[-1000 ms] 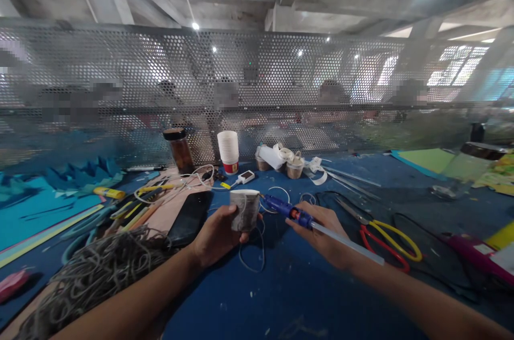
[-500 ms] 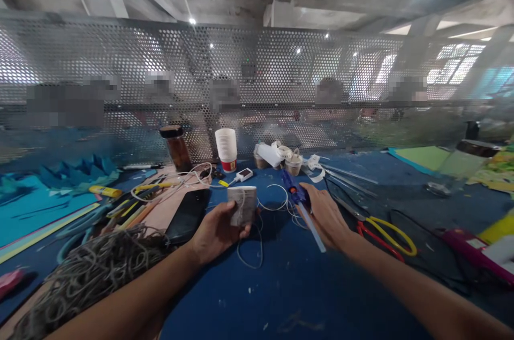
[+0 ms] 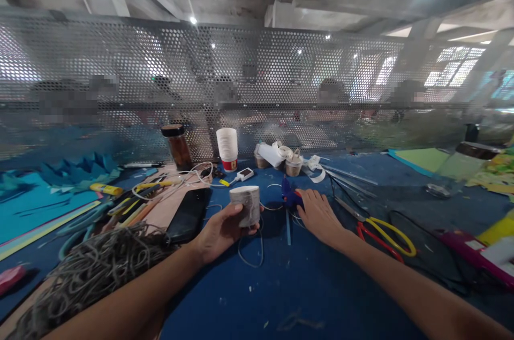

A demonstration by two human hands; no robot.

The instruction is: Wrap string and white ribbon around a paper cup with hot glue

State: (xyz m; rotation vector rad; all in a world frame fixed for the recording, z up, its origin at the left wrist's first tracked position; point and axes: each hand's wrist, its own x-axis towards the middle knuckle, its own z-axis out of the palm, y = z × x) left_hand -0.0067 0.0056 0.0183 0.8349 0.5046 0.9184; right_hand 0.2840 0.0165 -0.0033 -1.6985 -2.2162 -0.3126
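Observation:
My left hand [image 3: 220, 230] is closed around a small paper cup [image 3: 244, 206] wrapped in grey cord, its white rim facing up. A loose end of cord [image 3: 262, 254] curls on the blue table below it. To the right, my right hand [image 3: 321, 217] rests low over the handle of a blue hot glue gun [image 3: 288, 193], its fingers partly covering the handle. A clear glue stick [image 3: 288, 230] sticks out from the back of the gun toward me. Thin white cord loops lie between the hands.
At left lie a tangled heap of grey cord [image 3: 96, 270] and a black phone [image 3: 190, 214]. Stacked paper cups [image 3: 227, 148], a brown jar [image 3: 177, 147] and two small wrapped cups [image 3: 294, 165] stand behind. Scissors [image 3: 385, 235] with red and yellow handles lie at right.
My right hand has lowered the glue gun to the table and turned it, so the glue stick points more straight toward me. The cup in my left hand has shifted slightly right.

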